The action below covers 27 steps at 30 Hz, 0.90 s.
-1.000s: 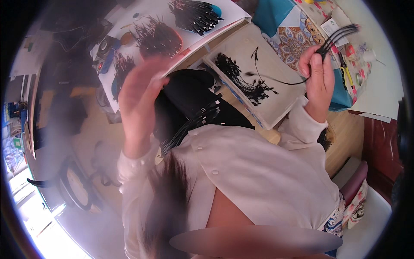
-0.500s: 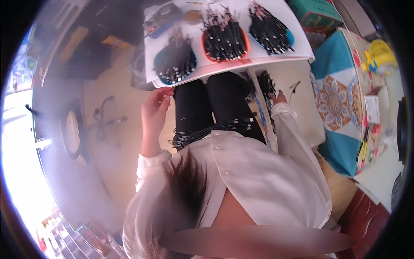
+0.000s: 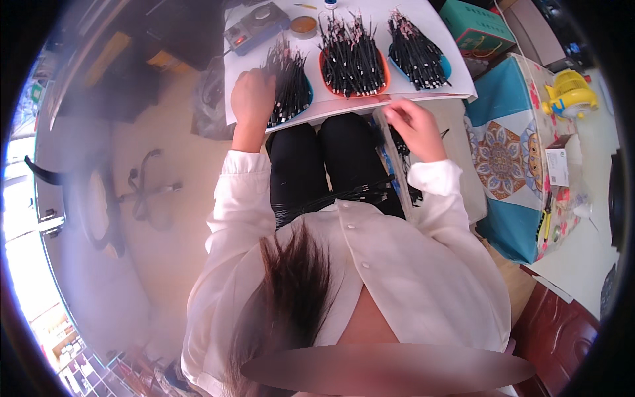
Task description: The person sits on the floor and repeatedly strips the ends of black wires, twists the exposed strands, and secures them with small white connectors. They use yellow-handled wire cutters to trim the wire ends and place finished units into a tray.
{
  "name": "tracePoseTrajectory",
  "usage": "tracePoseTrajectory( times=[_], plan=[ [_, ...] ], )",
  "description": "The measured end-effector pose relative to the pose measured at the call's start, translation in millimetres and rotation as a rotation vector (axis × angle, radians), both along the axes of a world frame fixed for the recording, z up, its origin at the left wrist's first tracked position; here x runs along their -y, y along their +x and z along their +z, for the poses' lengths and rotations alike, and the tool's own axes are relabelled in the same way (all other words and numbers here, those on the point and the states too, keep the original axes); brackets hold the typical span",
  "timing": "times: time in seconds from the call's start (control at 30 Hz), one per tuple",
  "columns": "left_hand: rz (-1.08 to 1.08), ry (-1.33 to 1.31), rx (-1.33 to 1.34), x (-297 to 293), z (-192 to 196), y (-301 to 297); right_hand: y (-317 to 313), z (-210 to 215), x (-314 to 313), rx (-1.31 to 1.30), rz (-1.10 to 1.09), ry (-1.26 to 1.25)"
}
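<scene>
**Hands at the front edge of the wire table**

Head view: your left hand [image 3: 253, 98] rests loosely curled on the near end of the black wire pieces [image 3: 289, 85] heaped in the left blue tray [image 3: 305, 99]; whether the fingers actually pinch any wire you cannot tell from here. That bundle's long axis runs away from you, tips toward the far edge, so it lies directly under and just beyond the left hand, which is plainly the nearer one. Your right hand [image 3: 413, 127] sits at the table's [image 3: 463, 79] front edge, fingers pinched on the top of a clear plastic bag [image 3: 395, 162] that hangs down beside your right knee with dark wires inside.

Count: three trays in a row, blue, orange [image 3: 352, 66], blue [image 3: 418, 56], each piled with black wires. Behind them stand one grey box-shaped unit [image 3: 254, 25] and one small round tin [image 3: 303, 25]. To your right, one patterned teal box [image 3: 512, 165] and a yellow toy [image 3: 567, 99] sit on the floor.
</scene>
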<state>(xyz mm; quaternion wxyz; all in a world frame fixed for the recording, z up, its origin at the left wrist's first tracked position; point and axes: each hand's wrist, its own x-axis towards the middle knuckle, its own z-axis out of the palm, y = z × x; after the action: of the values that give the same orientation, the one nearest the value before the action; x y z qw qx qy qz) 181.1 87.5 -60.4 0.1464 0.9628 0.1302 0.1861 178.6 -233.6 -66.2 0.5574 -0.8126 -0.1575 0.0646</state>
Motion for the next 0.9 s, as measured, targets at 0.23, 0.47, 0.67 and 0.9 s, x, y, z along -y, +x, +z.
tracePoseTrajectory(
  times=[0.23,0.47,0.67,0.9],
  plan=[
    [0.080,-0.117,0.040,0,-2,4,75,10,-94,0.328,0.017,-0.317],
    [0.037,-0.741,0.541,8,32,-14,91,-5,-125,0.300,-0.075,-0.637],
    [-0.293,-1.544,0.441,46,50,-20,71,26,-102,0.212,-0.089,-0.042],
    [-0.388,-1.720,0.350,110,38,-14,5,52,-69,0.009,0.013,0.206]
  ],
)
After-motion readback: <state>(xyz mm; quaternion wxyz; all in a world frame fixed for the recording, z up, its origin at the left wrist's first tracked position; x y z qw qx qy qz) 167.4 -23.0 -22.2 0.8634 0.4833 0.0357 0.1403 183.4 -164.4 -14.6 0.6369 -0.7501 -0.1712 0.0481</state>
